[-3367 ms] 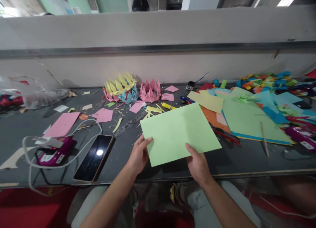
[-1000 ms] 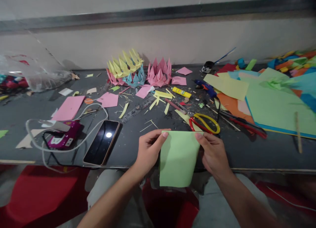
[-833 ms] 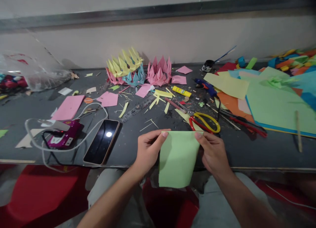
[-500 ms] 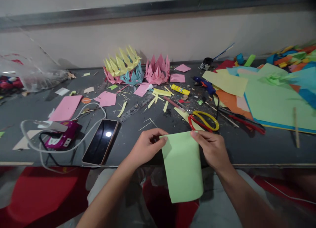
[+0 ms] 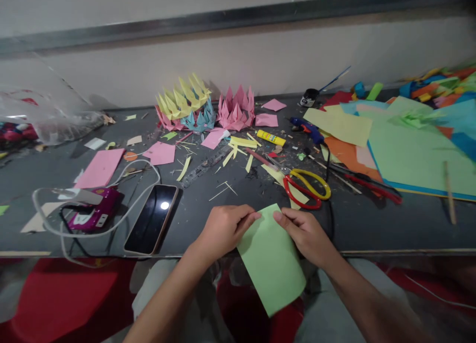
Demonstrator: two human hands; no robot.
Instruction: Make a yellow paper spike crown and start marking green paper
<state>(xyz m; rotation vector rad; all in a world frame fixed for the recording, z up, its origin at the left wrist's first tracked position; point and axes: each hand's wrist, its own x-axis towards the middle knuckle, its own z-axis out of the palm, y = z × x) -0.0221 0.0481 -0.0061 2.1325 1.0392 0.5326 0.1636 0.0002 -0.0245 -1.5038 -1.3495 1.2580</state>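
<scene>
A sheet of light green paper (image 5: pixel 273 263), curved over along its right side, hangs tilted in front of the table's near edge. My left hand (image 5: pixel 226 229) pinches its upper left edge between thumb and fingers. Close to the top corner, my right hand (image 5: pixel 307 234) grips the same sheet, thumb on the near face. Just beyond my right hand lie scissors (image 5: pixel 307 184) with one red and one yellow handle. A phone (image 5: pixel 152 219) rests on the table to the left of my left hand.
Folded paper crowns (image 5: pixel 236 110) stand near the wall. A glue stick (image 5: pixel 270 137), a blue glue gun (image 5: pixel 307 129) and paper strips lie mid-table. Coloured sheets (image 5: pixel 420 144) are stacked at right. White cable loops around a purple adapter (image 5: pixel 94 211) at left.
The green sheet has turned, its lower end swinging to the right. My hands have come closer together along its top edge, and the right hand has shifted left and down.
</scene>
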